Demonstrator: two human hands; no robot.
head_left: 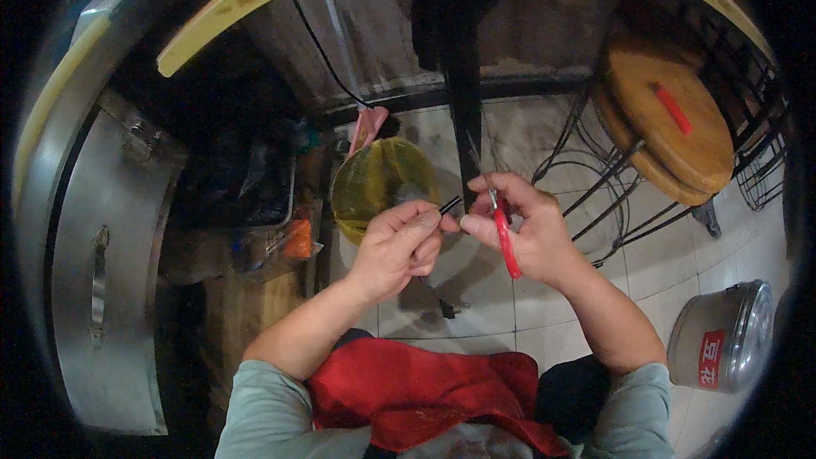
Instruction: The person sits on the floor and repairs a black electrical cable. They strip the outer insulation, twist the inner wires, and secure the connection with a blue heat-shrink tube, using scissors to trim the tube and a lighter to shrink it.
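My left hand [398, 246] is closed, pinching a short black cable end [450, 204] between thumb and forefinger. Close by on the right, my right hand [531, 225] is wrapped round a red-handled cutting tool [507, 246]; whether it is scissors or pliers I cannot tell. Its metal part points away from me, near the fingertips. The two hands are almost touching. Below them, a small black plug-like piece [446, 309] shows against the tiles; whether it joins the cable is unclear.
Beyond my hands stands a bin with a yellow bag [382, 183]. Wooden-topped stools [671, 119] with wire legs are at the right, a red strip-like object [672, 108] on top. A lidded metal pot [722, 336] sits lower right. A metal cabinet [110, 272] is at the left.
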